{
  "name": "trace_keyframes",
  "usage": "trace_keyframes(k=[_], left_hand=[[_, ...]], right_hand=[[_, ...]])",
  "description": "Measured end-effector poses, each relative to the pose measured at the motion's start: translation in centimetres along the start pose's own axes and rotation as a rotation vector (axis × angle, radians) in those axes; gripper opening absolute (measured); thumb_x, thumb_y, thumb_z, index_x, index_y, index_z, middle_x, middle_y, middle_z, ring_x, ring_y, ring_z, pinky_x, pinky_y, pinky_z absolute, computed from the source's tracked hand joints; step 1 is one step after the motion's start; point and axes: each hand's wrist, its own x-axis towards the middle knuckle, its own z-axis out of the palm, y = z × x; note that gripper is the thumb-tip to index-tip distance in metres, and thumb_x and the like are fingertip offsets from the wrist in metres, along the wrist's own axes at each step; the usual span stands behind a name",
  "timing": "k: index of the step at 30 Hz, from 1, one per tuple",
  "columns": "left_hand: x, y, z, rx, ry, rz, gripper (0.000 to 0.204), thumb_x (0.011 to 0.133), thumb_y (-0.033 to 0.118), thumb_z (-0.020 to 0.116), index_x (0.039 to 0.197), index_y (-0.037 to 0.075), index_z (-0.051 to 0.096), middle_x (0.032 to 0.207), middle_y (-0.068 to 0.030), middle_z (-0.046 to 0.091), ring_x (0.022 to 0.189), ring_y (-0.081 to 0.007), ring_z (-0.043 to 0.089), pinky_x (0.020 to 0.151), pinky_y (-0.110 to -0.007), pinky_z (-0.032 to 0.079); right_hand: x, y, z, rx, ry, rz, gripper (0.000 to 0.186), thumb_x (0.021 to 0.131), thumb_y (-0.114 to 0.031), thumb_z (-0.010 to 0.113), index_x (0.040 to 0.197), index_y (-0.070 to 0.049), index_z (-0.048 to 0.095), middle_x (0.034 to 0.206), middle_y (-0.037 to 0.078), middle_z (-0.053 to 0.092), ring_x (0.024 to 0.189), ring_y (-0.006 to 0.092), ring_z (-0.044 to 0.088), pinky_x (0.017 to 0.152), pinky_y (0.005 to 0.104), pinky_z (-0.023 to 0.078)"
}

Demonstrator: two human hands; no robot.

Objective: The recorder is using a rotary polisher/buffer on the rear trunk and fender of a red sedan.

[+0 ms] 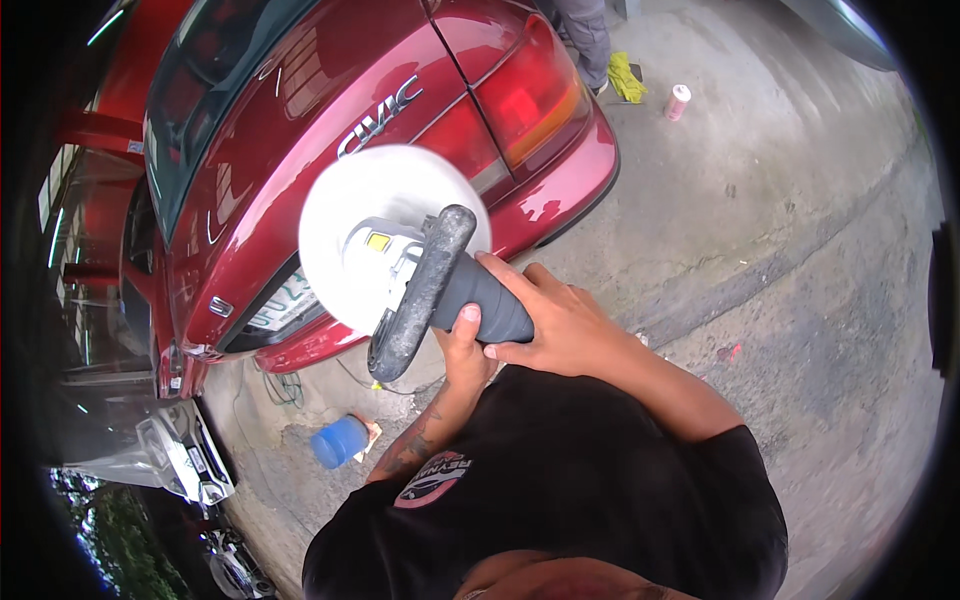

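Both of my hands are wrapped round the dark grey body of a car polisher [482, 302]. My left hand [465, 352] grips it from below, its thumb lying along the body. From the right side, my right hand [556, 312] closes round the rear end. At the front of the tool a round white polishing pad [330, 215] looks smeared, as if spinning. A scuffed black loop handle [420, 300] crosses the tool's head. Behind the pad is the back of a glossy red car [290, 130]; whether pad and paint touch I cannot tell.
A blue tub [340, 442] stands on the concrete at lower left, near a thin cord. Beyond the car's tail light [530, 105] are a person's trouser leg [587, 40], a yellow-green cloth [627, 78] and a pink bottle [679, 102]. More vehicles are parked at the left.
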Motion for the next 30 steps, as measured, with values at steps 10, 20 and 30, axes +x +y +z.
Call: trace_keyframes(k=[10,20,30], left_hand=[[3.7,-1.0,6.6,-0.109,-0.196,-0.321,0.051,0.085,0.015,0.077,0.129,0.000,0.056,0.122,-0.0095,0.060,0.112,-0.0198,0.057,0.097,-0.035,0.049],[0.6,-0.1,0.4,0.033,-0.082,-0.234,0.045,0.085,0.013,0.078,0.125,-0.001,0.061,0.120,-0.0108,0.064,0.110,-0.0187,0.060,0.097,-0.034,0.049],[-1.5,3.4,-16.7,0.270,0.131,-0.133,0.050,0.084,0.013,0.076,0.128,-0.002,0.056,0.126,-0.0127,0.059,0.112,-0.0235,0.060,0.098,-0.039,0.049]], right_hand=[[-2.6,3.2,-1.6,0.102,0.297,0.051,0.097,0.075,-0.031,0.082,0.156,-0.017,0.029,0.119,0.025,0.058,0.104,0.0461,0.063,0.089,0.0509,0.052],[-1.3,3.1,4.1,0.253,0.286,0.035,0.103,0.068,-0.027,0.087,0.152,-0.009,0.030,0.126,0.028,0.057,0.113,0.0449,0.061,0.094,0.0478,0.051],[6.2,0.8,17.3,0.226,0.215,-0.130,0.096,0.065,-0.033,0.083,0.147,-0.011,0.038,0.100,0.022,0.061,0.097,0.0438,0.063,0.084,0.0522,0.053]])
